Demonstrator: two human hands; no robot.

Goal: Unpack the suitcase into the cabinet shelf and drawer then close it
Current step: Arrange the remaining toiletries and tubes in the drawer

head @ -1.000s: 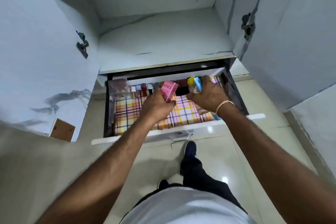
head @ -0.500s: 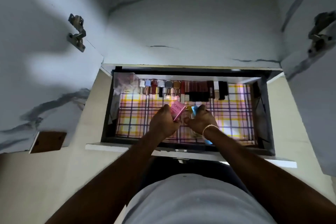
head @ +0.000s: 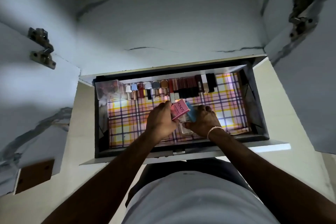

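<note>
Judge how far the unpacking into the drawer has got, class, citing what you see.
Done: a row of small bottles and tubes lines the open drawer's back. In hand: left hand holds a pink box; right hand holds a blue-capped item. Left: place these, close up. The shelf looks bare.

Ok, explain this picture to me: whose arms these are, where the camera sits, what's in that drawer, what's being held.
No machine here: a person wears a camera on the head, looking down, so both arms are theirs. Below is an open drawer lined with plaid paper. Along its back edge stands a row of small cosmetic bottles and tubes, with a clear box at the left end. The left hand holds a pink Pond's box. The right hand grips a light blue item; something clear lies under it, hard to identify.
</note>
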